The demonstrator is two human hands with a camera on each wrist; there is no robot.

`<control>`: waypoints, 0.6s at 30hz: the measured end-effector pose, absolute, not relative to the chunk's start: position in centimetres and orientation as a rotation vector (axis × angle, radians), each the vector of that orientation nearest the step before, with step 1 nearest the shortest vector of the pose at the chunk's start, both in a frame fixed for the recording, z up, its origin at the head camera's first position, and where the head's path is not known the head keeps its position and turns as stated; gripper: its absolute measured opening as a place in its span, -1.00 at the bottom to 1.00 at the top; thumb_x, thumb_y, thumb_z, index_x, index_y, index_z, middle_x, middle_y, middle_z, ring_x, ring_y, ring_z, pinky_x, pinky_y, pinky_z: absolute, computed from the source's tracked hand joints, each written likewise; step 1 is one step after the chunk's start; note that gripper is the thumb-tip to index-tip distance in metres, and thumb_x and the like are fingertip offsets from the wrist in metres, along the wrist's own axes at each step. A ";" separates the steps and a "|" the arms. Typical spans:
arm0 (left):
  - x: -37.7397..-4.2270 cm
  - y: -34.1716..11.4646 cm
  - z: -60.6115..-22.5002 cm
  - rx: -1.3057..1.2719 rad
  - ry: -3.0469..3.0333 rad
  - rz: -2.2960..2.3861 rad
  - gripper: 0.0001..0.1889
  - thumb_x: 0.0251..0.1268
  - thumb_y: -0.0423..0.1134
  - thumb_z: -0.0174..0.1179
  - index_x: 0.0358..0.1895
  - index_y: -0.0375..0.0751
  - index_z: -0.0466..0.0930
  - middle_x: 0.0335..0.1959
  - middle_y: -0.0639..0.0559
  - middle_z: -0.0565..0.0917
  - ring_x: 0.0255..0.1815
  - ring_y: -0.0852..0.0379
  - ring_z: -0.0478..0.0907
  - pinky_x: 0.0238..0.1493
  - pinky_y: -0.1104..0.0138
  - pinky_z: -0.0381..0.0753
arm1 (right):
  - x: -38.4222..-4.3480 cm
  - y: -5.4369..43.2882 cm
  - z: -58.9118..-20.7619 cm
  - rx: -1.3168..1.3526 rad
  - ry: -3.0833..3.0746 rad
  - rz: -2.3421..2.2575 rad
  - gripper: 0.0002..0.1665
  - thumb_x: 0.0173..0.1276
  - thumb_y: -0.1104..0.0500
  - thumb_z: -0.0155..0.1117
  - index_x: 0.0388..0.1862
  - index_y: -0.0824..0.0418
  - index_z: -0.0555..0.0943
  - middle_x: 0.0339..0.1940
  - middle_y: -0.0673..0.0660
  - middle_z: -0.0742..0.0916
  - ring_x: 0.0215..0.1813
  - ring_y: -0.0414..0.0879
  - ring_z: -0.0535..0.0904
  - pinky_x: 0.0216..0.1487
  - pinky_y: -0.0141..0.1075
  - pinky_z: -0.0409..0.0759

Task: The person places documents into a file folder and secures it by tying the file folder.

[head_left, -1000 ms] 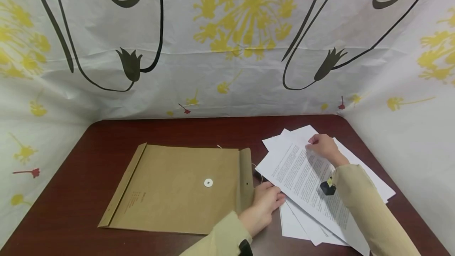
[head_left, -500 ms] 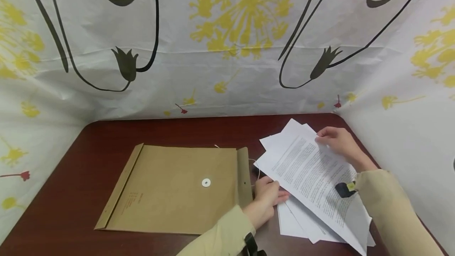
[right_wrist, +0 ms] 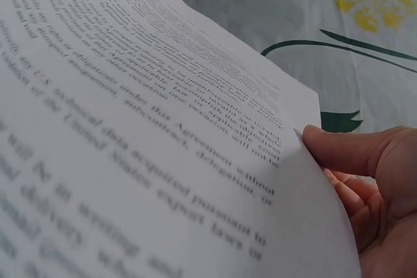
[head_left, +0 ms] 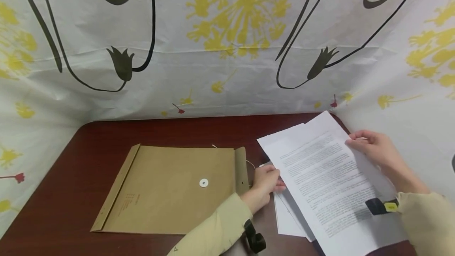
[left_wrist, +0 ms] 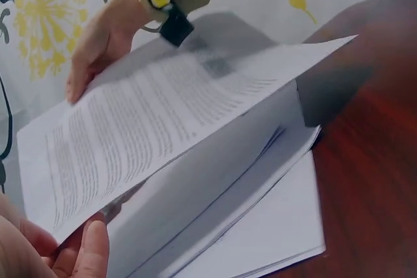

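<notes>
Printed sheets of paper (head_left: 320,173) are raised and tilted between my two hands at the right of the table. Thumb and fingers of my right hand (head_left: 378,151) pinch their right edge; the right wrist view shows the thumb on the text side of the paper (right_wrist: 130,128), which bows. My left hand (head_left: 264,183) grips the left edge, its fingertips (left_wrist: 96,242) partly under the sheets in the left wrist view. Below them more white sheets (head_left: 289,216) lie in a fanned pile on the table, largely hidden by the raised paper.
A brown string-tie document envelope (head_left: 170,192) lies flat to the left, with a white button (head_left: 203,183) and a side flap (head_left: 241,173). A thin white string (head_left: 251,164) trails from it. Patterned cloth (head_left: 213,50) closes off the dark red table (head_left: 106,137) behind and at the sides.
My right hand has moved right and toward me, drawing the printed sheets up and to the right off the pile. My left hand has shifted slightly, staying at their left edge.
</notes>
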State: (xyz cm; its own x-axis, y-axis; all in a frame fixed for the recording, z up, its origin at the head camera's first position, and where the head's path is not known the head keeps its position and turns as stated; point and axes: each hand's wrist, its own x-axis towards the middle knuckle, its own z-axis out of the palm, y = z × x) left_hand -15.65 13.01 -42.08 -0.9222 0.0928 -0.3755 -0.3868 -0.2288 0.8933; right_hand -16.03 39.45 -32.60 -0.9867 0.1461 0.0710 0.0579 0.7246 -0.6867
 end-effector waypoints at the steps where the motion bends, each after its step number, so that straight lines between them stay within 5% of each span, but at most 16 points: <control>1: -15.8 13.0 -42.0 -0.325 1.736 2.219 -0.86 0.12 -0.53 0.00 -0.32 -0.40 0.55 -0.55 -0.08 0.56 -0.71 0.19 0.47 -0.60 0.36 0.59 | -15.6 39.6 -32.6 -0.182 -2.803 1.149 -0.89 0.31 0.05 0.24 -0.33 0.05 0.55 -0.56 -0.15 0.64 -0.53 -0.25 0.45 -0.50 -0.35 0.33; 6: -16.7 12.0 -41.5 -0.187 1.828 2.199 -0.82 0.17 -0.51 -0.01 -0.20 -0.44 0.54 -0.50 -0.08 0.60 -0.72 0.19 0.44 -0.61 0.36 0.58 | -14.1 39.7 -33.3 -0.273 -2.776 1.351 -0.91 0.32 0.02 0.22 -0.33 -0.02 0.54 -0.58 -0.12 0.66 -0.57 -0.19 0.54 -0.58 -0.30 0.45; 18: -19.2 5.5 -39.8 0.125 2.058 2.001 -0.84 0.26 -0.48 0.00 -0.18 -0.49 0.53 -0.47 -0.17 0.65 -0.71 0.19 0.47 -0.61 0.34 0.59 | -13.6 36.4 -36.4 -0.156 -2.691 1.640 -0.71 0.40 0.09 0.13 -0.03 0.25 0.44 -0.42 -0.13 0.72 -0.40 -0.15 0.65 -0.39 -0.33 0.58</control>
State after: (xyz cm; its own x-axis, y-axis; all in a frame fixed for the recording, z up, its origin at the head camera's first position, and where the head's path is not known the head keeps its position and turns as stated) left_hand -19.24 5.50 -39.84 -0.9605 0.2459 -0.1300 -0.1230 0.0435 0.9914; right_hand -13.58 36.35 -36.40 -0.9950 0.0771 -0.0628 0.0911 0.4545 -0.8861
